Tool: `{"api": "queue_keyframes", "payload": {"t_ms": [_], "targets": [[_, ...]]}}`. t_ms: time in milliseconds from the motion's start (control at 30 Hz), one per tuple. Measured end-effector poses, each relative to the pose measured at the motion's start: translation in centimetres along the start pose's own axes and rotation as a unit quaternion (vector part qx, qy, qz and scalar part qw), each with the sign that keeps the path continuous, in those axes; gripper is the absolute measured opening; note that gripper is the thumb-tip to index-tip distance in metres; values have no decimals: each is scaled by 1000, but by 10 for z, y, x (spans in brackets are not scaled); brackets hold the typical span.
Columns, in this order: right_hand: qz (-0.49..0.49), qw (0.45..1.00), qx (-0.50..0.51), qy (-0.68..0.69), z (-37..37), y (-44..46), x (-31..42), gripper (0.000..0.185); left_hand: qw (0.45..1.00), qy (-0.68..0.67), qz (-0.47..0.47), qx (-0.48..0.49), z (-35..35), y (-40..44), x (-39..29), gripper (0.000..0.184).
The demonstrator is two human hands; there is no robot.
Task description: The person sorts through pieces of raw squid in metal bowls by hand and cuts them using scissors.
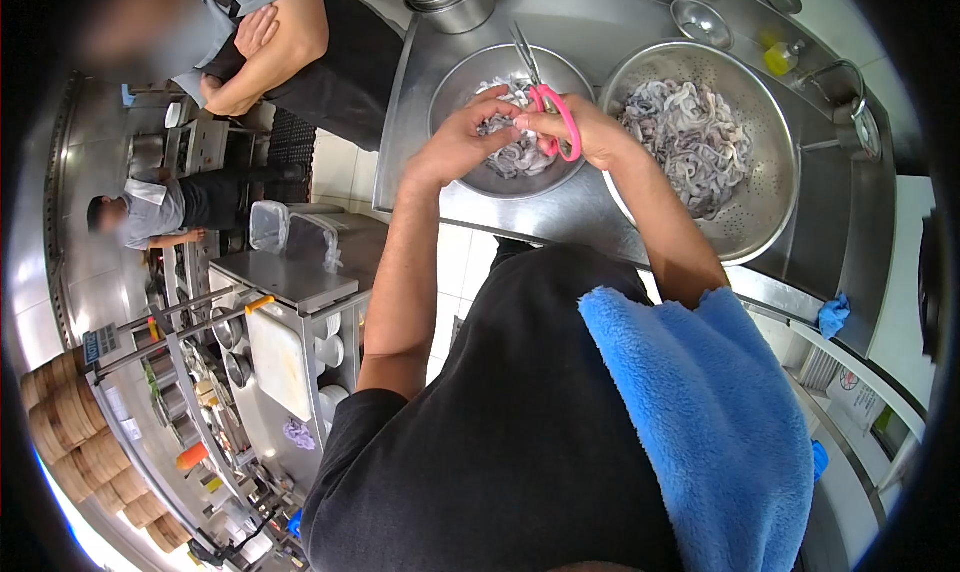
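Pink-handled scissors [555, 122] are in my right hand [588, 132], with their blades pointing up and away. My left hand [463, 140] is beside it, fingertips curled together and meeting the right hand's fingertips at a small pale piece. Both hands are over a steel bowl [450, 102] that holds grey-white strips [520, 158], which look like squid or octopus. To the right, a large perforated steel colander [768, 197] holds a bigger heap of similar strips [690, 147].
Stacked steel pots [450, 2] and a small steel bowl [702, 22] stand at the counter's back, near a yellow bottle [783, 58]. A person with crossed arms [285, 52] stands at the left; another person [165, 210] is farther off. A blue towel [710, 402] hangs over my shoulder.
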State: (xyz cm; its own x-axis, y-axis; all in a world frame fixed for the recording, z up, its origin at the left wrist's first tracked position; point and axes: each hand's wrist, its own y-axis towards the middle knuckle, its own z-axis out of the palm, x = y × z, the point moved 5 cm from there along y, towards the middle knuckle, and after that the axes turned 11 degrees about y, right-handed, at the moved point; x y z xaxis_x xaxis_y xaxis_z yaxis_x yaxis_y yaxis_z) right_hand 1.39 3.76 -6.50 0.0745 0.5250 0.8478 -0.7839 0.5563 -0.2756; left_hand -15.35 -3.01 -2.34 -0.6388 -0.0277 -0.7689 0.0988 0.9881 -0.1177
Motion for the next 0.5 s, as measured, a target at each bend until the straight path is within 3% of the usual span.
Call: {"api": "queue_keyframes", "payload": {"t_ms": [167, 367, 500], "targets": [[-12, 1000, -6, -18, -5, 2, 4, 33, 1000, -4, 2, 20, 1, 2, 3, 20], [-1, 998, -11, -55, -7, -3, 13, 35, 980, -167, -102, 27, 5, 4, 12, 17], [1, 998, -17, -60, -9, -3, 12, 37, 977, -189, -87, 51, 4, 7, 4, 16]]}}
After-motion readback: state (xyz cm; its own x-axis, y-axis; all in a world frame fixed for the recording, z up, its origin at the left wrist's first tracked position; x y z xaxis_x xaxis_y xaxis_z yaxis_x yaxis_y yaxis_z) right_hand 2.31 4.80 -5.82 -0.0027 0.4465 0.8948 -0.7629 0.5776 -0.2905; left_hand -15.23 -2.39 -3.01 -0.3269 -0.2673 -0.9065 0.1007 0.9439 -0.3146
